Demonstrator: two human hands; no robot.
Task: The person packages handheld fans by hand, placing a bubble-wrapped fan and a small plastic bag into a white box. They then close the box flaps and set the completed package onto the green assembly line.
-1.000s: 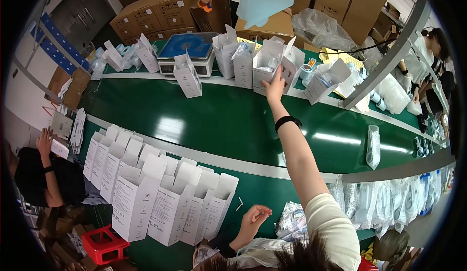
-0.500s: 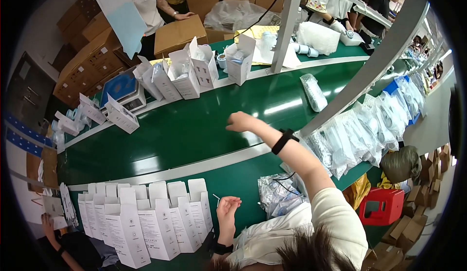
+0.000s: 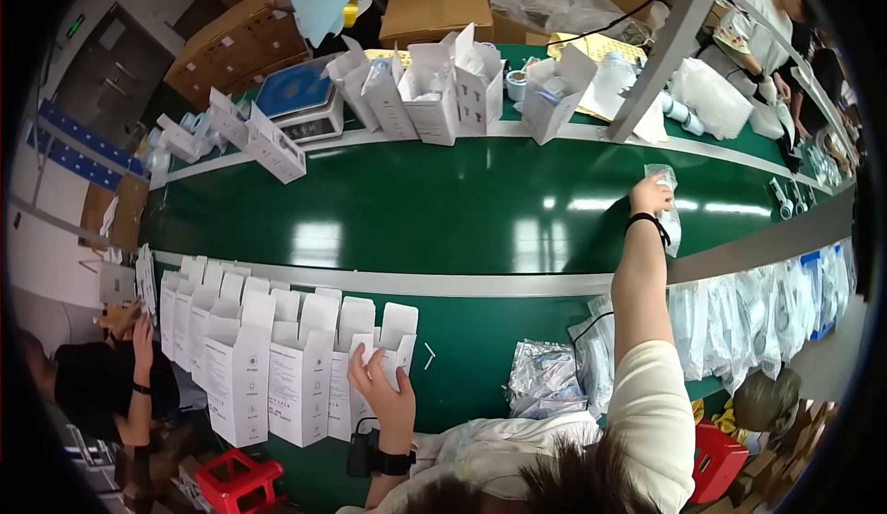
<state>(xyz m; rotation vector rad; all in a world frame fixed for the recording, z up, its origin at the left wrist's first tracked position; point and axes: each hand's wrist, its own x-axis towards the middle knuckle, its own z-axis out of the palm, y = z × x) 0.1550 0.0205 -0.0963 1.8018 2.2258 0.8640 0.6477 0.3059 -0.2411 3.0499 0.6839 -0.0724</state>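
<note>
My right hand (image 3: 653, 194) reaches across the green belt, its fingers curled over a clear bubble-wrap package (image 3: 672, 226) lying there. What is inside the wrap is hard to make out. My left hand (image 3: 386, 392) is at the right end of the rows of upright white boxes, with bent fingers on a white box (image 3: 343, 401). Part of that box is hidden behind the hand. Beside it stand several more white boxes (image 3: 238, 380) with raised top flaps. A small white bent strip (image 3: 429, 356) lies just right of the boxes.
Filled open boxes (image 3: 429, 98) line the belt's far side, near a blue-topped device (image 3: 297, 98). Bagged parts (image 3: 730, 325) stand at right, behind a grey metal post (image 3: 767, 241). Flat clear bags (image 3: 545, 375) lie before me. Another person's hand (image 3: 142, 343) shows at left.
My right hand has moved right and onto the bubble-wrap package. My left hand has gone left to the white boxes. The view has turned to the right.
</note>
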